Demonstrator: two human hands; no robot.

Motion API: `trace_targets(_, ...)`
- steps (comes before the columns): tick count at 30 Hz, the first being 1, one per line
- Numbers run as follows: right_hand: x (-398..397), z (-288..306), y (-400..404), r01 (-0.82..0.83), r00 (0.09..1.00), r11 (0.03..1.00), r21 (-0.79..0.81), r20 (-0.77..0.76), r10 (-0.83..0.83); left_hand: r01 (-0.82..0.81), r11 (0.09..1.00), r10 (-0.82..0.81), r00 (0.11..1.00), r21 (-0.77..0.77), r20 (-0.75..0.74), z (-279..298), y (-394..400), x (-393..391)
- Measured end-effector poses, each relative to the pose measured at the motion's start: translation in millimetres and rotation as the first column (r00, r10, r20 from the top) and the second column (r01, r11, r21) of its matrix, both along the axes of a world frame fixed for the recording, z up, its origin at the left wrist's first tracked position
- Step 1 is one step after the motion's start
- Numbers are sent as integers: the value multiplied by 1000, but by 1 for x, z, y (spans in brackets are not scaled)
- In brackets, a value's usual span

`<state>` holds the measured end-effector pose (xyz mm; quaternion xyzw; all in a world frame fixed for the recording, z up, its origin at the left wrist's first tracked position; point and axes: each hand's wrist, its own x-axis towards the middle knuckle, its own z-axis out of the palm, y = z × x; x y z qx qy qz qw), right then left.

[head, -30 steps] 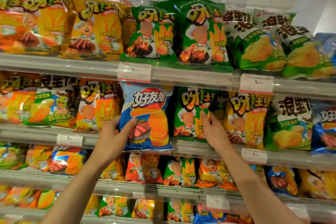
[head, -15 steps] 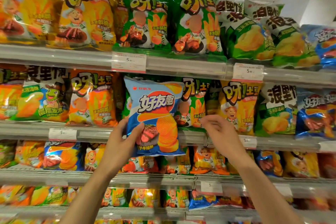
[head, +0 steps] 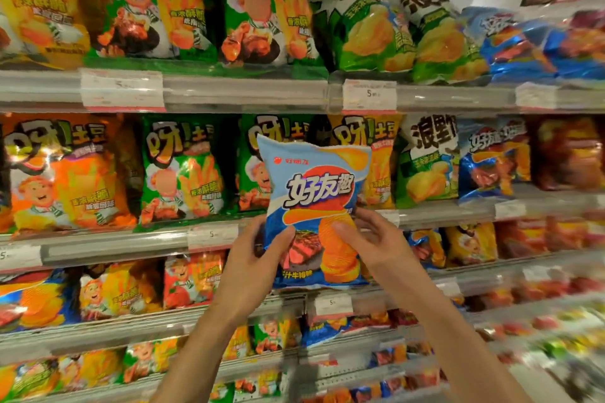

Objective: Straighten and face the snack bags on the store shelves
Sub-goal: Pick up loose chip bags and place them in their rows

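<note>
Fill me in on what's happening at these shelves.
A person is tidying snack bags. Both hands hold one blue chip bag out in front of the middle shelf: the left hand grips its lower left edge, the right hand its lower right. It faces forward, off the shelf. Matching blue bags stand further right.

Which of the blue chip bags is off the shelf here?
The blue bag held in front of the middle shelf, gripped at its lower edge by the left hand and right hand. The other blue bags sit on shelves.
</note>
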<state>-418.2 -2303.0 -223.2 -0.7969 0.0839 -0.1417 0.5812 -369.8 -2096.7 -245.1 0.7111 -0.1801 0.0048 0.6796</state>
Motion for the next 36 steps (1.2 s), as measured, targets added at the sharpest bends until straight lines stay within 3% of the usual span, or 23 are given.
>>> trace_targets(10,-22,7,-150,15,995,999,47,97,-20,-14,999,11,998,48,68,3,-154,-11)
trace_targets(21,-40,-6,-367,-49,995,999,16,87,48,-16,998,14,999,63,33,1,-365,-39)
trace_targets(26,-43,-9,-419,-31,997,999,36,73,29,-4,993,0,999,115,38,6,-408,-47)
trace_targets(32,-47,-5,-481,15,991,998,65,129,-24,-171,970,150,980,175,129,17,-426,-38)
trace_targets(36,-32,-4,-520,74,988,995,66,133,-82,-306,914,229,932,267,282,19,-438,-13)
